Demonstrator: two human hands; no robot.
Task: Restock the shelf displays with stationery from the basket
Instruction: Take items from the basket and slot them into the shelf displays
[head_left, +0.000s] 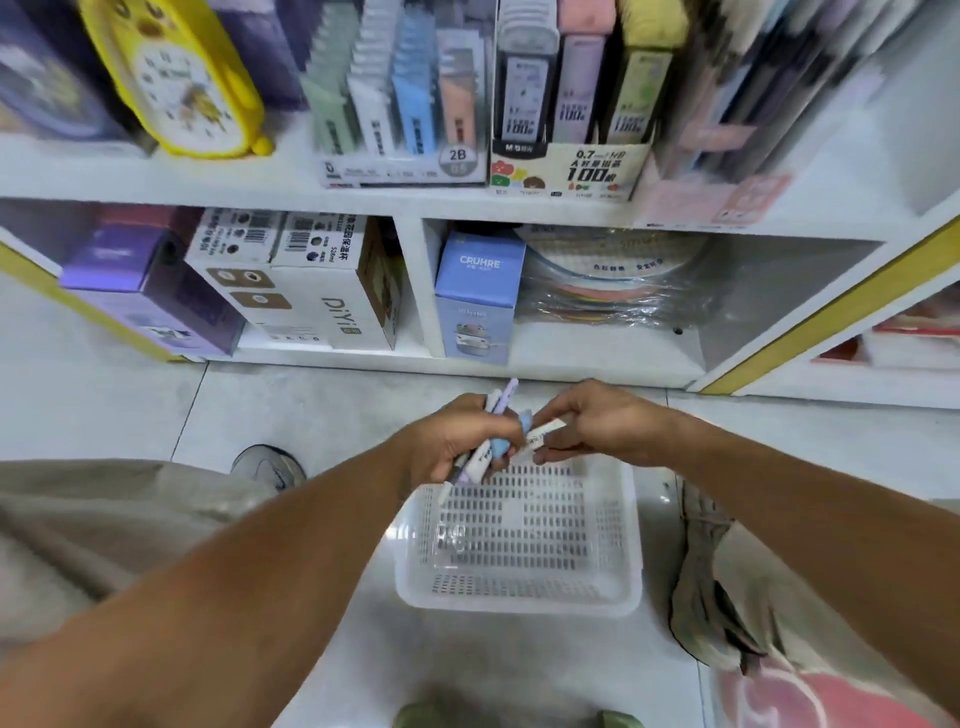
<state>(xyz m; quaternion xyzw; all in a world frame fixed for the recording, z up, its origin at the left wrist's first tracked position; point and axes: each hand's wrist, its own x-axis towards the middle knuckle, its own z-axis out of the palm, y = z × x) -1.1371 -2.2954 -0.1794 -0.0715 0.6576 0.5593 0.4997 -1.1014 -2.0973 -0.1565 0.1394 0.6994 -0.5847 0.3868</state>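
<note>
Basket (519, 597) sitting on floor (311, 405), in front of shelf unit (415, 208). Left hand (452, 441) and right hand (597, 421) hovering side by side above basket's far edge, pens (493, 410) sticking up from left hand, one pen (545, 431) lying between hands. Shoe (270, 467) resting left of basket. Clock (187, 78) standing on upper shelf at left, pencil-lead displays (566, 104) standing to right of it. Boxes (311, 280) sitting in lower left compartment; box (478, 296) sitting in lower right compartment, wrapped stack (608, 275) lying right of it.
</note>
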